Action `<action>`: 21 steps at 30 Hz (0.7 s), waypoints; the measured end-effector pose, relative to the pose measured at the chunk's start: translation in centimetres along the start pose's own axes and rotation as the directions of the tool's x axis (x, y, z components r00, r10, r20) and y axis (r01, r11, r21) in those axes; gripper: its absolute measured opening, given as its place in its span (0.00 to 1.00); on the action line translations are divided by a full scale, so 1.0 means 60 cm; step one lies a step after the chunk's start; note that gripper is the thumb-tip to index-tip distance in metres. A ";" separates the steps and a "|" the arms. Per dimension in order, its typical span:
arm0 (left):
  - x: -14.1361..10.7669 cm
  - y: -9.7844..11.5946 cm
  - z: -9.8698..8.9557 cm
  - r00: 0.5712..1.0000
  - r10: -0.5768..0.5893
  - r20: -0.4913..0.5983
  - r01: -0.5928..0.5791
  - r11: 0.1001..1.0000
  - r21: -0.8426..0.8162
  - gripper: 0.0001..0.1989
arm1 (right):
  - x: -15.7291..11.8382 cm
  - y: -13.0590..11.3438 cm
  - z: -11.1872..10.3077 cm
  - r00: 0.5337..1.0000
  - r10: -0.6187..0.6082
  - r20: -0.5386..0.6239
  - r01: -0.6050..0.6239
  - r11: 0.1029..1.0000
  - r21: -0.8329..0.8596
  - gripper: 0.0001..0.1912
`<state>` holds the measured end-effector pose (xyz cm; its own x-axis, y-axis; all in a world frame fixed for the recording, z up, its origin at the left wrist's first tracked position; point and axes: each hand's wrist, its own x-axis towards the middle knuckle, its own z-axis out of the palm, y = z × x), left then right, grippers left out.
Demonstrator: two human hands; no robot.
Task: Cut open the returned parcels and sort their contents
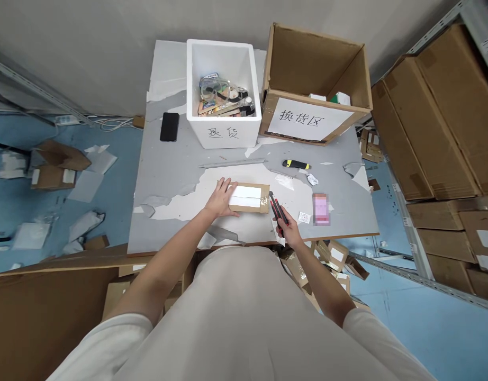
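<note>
left hand [221, 200]: spread, gripping 1 parcel [247, 197] | right hand [290, 232]: curled round 1 red cutter [279, 209] | table [159, 174]: 1 yellow cutter [297, 164], 1 bin [247, 132], 1 carton [313, 55]

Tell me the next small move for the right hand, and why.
Probably bring the red-black cutter to the taped end of the small box: the right hand holds it beside that end, while the left hand holds the opposite end.
</note>
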<state>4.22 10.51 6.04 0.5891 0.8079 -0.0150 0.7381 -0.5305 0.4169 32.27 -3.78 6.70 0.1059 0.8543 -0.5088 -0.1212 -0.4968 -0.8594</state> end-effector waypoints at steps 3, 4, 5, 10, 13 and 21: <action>0.000 -0.003 0.004 1.000 0.018 -0.025 -0.019 1.000 -0.025 0.61 | 0.004 -0.010 -0.023 0.997 0.017 0.070 -0.011 0.996 -0.084 0.39; 0.000 -0.004 0.005 0.999 0.018 -0.035 -0.019 0.999 -0.033 0.61 | 0.004 -0.015 -0.031 0.995 0.031 0.094 -0.020 0.993 -0.116 0.38; 0.000 -0.004 0.006 0.999 0.017 -0.044 -0.019 0.999 -0.040 0.60 | 0.003 -0.020 -0.039 0.993 0.046 0.113 -0.030 0.989 -0.144 0.38; -0.001 -0.004 0.010 0.997 0.023 -0.076 -0.028 0.998 -0.061 0.59 | -0.013 -0.027 -0.062 0.978 0.117 0.172 -0.084 0.979 -0.188 0.38; -0.003 -0.004 0.010 0.997 0.010 -0.076 -0.016 0.997 -0.072 0.60 | -0.024 -0.017 -0.062 0.975 0.128 0.182 -0.102 0.984 -0.143 0.41; -0.004 -0.010 0.014 0.997 0.053 -0.056 -0.058 0.995 -0.076 0.59 | 0.000 -0.020 -0.042 0.969 0.140 0.202 -0.114 0.984 -0.139 0.39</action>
<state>3.91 10.45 5.04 0.6083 0.7916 0.0584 0.6760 -0.5552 0.4846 34.88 -3.53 7.59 -0.1134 0.7892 -0.6036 0.0055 -0.6070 -0.7947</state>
